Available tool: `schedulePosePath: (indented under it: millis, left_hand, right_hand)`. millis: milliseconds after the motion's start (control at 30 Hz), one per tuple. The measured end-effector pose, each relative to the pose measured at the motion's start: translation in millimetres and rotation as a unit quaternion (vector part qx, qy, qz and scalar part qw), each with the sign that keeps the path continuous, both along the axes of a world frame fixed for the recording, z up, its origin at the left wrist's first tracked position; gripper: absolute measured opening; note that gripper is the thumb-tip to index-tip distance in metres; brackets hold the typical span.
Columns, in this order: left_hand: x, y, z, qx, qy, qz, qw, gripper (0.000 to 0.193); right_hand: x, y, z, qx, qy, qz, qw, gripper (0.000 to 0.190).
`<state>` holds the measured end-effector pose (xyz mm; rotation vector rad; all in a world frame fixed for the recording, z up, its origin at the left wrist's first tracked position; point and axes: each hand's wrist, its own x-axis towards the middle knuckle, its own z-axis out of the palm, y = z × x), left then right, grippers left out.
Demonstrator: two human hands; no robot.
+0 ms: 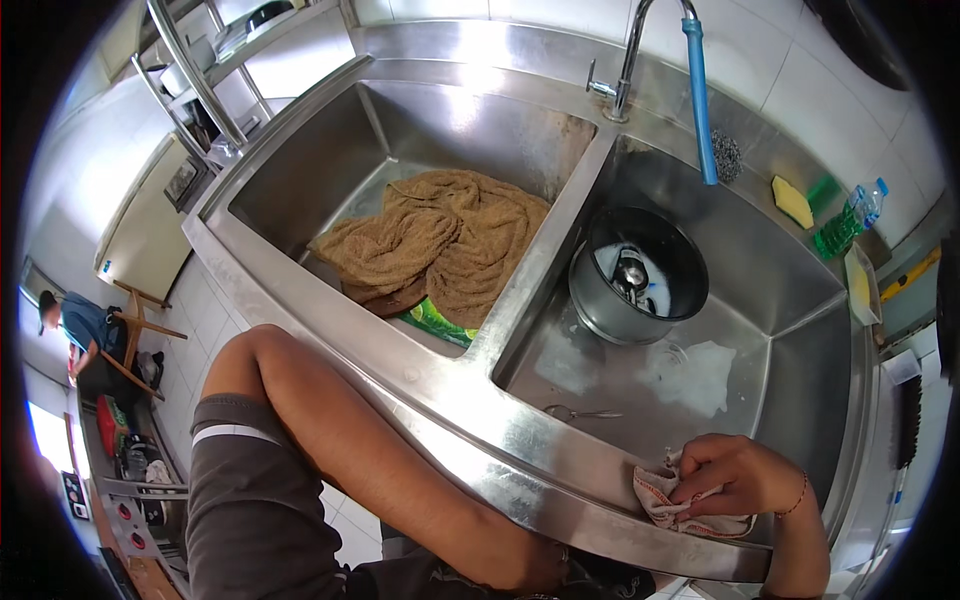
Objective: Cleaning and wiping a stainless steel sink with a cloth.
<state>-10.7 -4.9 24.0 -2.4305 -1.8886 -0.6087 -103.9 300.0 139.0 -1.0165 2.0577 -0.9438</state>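
My right hand point(731, 476) presses a pale cloth with red stitched edging point(660, 499) onto the front rim of a stainless-steel double sink point(525, 427). My left arm is bent, with the left hand point(544, 562) low against my body; its fingers are mostly hidden. In the right basin stands a dark metal pot point(592, 300) holding soapy water and a metal ladle or spoon point(631, 271). A metal fork point(585, 413) lies near the basin's front wall, beside whitish suds point(690, 375). A crumpled brown towel point(465, 240) lies in the left basin, partly over a green package point(435, 322).
A tap point(622, 82) with a blue hose point(699, 105) rises behind the right basin. Steel wool point(726, 155), a yellow sponge point(792, 202) and a bottle of green liquid point(844, 225) are along the back ledge. Far left, a person point(86, 326) bends near a wooden chair point(135, 322).
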Motion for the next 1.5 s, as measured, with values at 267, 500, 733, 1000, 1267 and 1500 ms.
schedulePosePath:
  millis: [267,500,733,1000,1267,1500]
  left_hand:
    - [0.1,-0.7,2.8,-0.011,-0.043,0.017,0.999,0.021]
    - [2.8,12.5,8.2,-0.218,0.123,-0.091,0.964,0.027]
    - [2.9,-4.6,-1.0,-0.065,0.141,-0.067,0.986,0.028]
    - [3.7,-4.2,-3.1,-0.083,0.173,-0.109,0.975,0.029]
    - [1.3,-0.7,-2.6,-0.057,0.195,-0.092,0.975,0.029]
    - [-0.8,-3.3,5.8,-0.067,0.174,-0.064,0.980,0.029]
  right_hand:
    - [1.5,-1.8,-1.7,-0.013,0.044,0.003,0.999,0.019]
    - [3.0,-12.7,-0.4,-0.023,0.075,0.010,0.997,0.018]
    - [6.6,-23.5,-4.3,-0.013,0.113,-0.002,0.994,0.017]
    - [1.0,1.9,-12.0,-0.037,0.055,0.021,0.998,0.016]
    - [6.9,0.4,-11.2,-0.002,0.108,0.038,0.993,0.017]
    - [-2.6,9.7,-2.0,0.001,0.068,0.075,0.995,0.016]
